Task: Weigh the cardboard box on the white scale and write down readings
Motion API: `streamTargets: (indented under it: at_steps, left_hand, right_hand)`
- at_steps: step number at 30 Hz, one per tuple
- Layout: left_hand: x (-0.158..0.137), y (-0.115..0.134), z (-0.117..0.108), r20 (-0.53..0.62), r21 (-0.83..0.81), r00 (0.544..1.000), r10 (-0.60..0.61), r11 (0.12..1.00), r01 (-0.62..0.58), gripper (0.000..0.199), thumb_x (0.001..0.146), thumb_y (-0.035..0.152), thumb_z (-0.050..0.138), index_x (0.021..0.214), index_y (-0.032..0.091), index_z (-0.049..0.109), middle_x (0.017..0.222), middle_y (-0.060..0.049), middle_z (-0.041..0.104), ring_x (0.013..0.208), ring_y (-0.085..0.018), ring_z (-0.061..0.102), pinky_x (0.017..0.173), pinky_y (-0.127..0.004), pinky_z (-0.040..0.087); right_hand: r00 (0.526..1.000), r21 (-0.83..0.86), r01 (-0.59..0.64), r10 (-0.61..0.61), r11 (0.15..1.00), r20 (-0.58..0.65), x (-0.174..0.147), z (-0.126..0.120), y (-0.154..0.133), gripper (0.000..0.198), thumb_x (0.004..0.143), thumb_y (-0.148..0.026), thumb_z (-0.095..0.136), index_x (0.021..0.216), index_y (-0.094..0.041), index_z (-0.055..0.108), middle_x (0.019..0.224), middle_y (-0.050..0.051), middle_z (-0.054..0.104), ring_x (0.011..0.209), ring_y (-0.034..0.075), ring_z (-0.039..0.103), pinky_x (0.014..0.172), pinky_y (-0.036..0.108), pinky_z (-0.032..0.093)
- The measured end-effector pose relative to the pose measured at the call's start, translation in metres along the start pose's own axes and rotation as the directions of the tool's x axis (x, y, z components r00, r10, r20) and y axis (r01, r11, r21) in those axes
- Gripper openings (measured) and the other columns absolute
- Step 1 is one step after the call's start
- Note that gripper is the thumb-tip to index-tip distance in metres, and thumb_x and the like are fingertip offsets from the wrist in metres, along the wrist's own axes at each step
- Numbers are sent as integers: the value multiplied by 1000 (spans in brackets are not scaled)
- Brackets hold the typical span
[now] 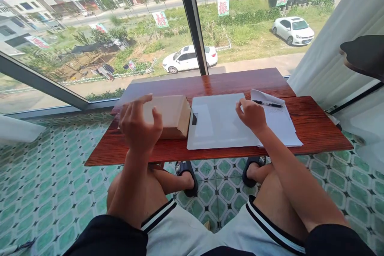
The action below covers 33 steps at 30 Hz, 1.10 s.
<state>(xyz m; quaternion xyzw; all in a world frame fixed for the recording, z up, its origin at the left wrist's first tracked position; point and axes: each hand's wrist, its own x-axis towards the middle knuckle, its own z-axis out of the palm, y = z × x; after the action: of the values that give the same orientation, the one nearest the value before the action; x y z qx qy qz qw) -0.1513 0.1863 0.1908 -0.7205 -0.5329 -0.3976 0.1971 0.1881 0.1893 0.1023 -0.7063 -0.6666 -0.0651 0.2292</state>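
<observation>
My left hand is raised above the left part of the table, in front of a brown cardboard box. Its thumb and index finger stand apart with nothing between them. Over the right edge of a flat white board with rounded corners, my right hand has its fingers curled in. No object shows in that fist. A small dark rectangle marks the board's left side. Just beyond the right hand, a black pen lies on white paper sheets, whose upper corner curls up.
Everything rests on a reddish-brown wooden table beside large windows. A white curtain hangs at the right, near a dark wavy-edged object. My legs and slippers are under the table's front edge, on green patterned tiles.
</observation>
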Motion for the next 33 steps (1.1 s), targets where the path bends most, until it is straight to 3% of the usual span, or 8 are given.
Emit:
streamTargets:
  at_steps: [4, 7, 13, 18, 21, 24, 28, 33]
  left_hand:
    - [3, -52, -5, -135, 0, 976, -171, 985, 173, 32, 89, 19, 54, 118, 15, 66, 114, -8, 75, 105, -29, 66, 96, -48, 54]
    - [-1, -76, -7, -120, -62, 941, -318, 948, 312, 33, 91, 19, 50, 121, 16, 65, 120, -6, 73, 112, -27, 66, 93, -43, 57]
    - [-9, -97, 1, 39, -82, 862, -506, 858, 507, 42, 92, 22, 45, 129, 14, 62, 130, -12, 70, 121, -23, 64, 107, -38, 49]
    - [-10, -103, 3, 238, 3, 746, -622, 769, 639, 50, 95, 31, 42, 139, 16, 60, 136, -13, 68, 124, -25, 64, 109, -38, 46]
    - [-10, -103, 0, 295, 43, 702, -648, 744, 667, 52, 95, 35, 42, 141, 19, 58, 134, -10, 70, 120, -26, 67, 108, -39, 47]
    - [-12, -103, -1, 294, 67, 714, -636, 758, 648, 51, 95, 37, 43, 140, 20, 60, 129, -9, 73, 120, -30, 67, 107, -42, 47]
    - [-15, -105, 2, 316, 124, 701, -639, 760, 638, 50, 95, 41, 43, 137, 22, 62, 128, -11, 73, 120, -33, 66, 104, -45, 47]
    - [-15, -101, 2, 343, 183, 680, -649, 756, 629, 51, 96, 46, 41, 134, 22, 66, 123, -14, 74, 113, -37, 68, 100, -49, 48]
  right_hand:
    - [996, 153, 80, -72, 985, -58, -8, -1, -12, 33, 101, -38, 37, 96, -17, 62, 76, 7, 63, 73, 22, 58, 63, 31, 33]
    - [991, 337, 119, -91, 934, -96, -10, -5, -31, 29, 100, -39, 41, 104, -18, 61, 81, 7, 64, 78, 22, 60, 73, 34, 45]
    - [986, 663, 85, -159, 743, 52, -14, -17, -97, 40, 98, -48, 50, 124, -20, 60, 113, 12, 68, 105, 24, 66, 88, 42, 58]
    - [935, 825, -121, -216, 552, 282, -29, -8, -141, 69, 91, -60, 61, 147, -23, 48, 147, 16, 54, 135, 28, 55, 110, 51, 52]
    - [904, 858, -263, -198, 441, 378, -39, 4, -150, 87, 87, -65, 66, 157, -23, 37, 160, 16, 41, 148, 29, 43, 119, 52, 44]
    - [882, 866, -335, -199, 371, 427, -43, 10, -156, 97, 85, -66, 68, 162, -21, 30, 166, 15, 33, 153, 29, 35, 122, 50, 40]
    - [896, 892, -307, -217, 331, 388, -41, 9, -165, 92, 89, -63, 65, 164, -27, 25, 168, 9, 28, 155, 27, 30, 124, 49, 39]
    - [905, 900, -270, -230, 341, 359, -36, 8, -177, 84, 92, -59, 62, 162, -28, 30, 165, 8, 36, 152, 25, 37, 120, 46, 44]
